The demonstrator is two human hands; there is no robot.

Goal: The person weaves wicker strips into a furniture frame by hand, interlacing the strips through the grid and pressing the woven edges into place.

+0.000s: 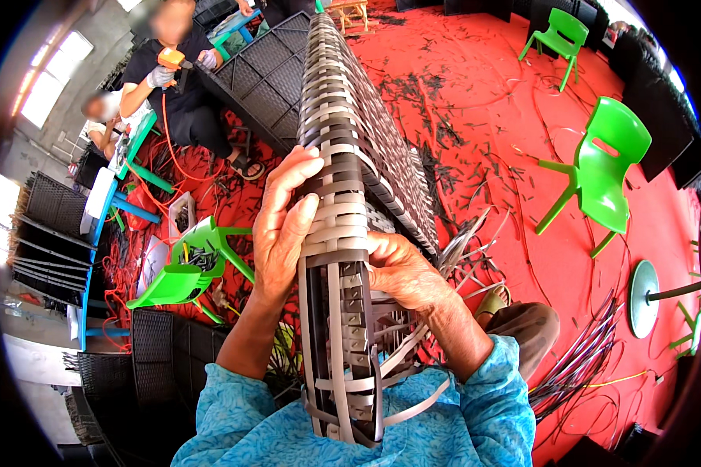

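A long woven wicker panel of grey and brown flat strips stretches away from my lap. Its near end shows bare frame and lengthwise strips with staples along a dark rail. My left hand grips the panel's left side, fingertips and thumb bent onto the top edge. On the right side my right hand is closed at the end of a dark crosswise weaving strip, the lowest of the finished rows; some of its fingers are hidden under the panel. Loose strip ends hang near my blue sleeves.
A green chair holding dark scraps stands at left. Another green chair and a round stool stand at right on the red floor covering. Loose strips lie at lower right. A person holds a yellow power tool beside a dark panel.
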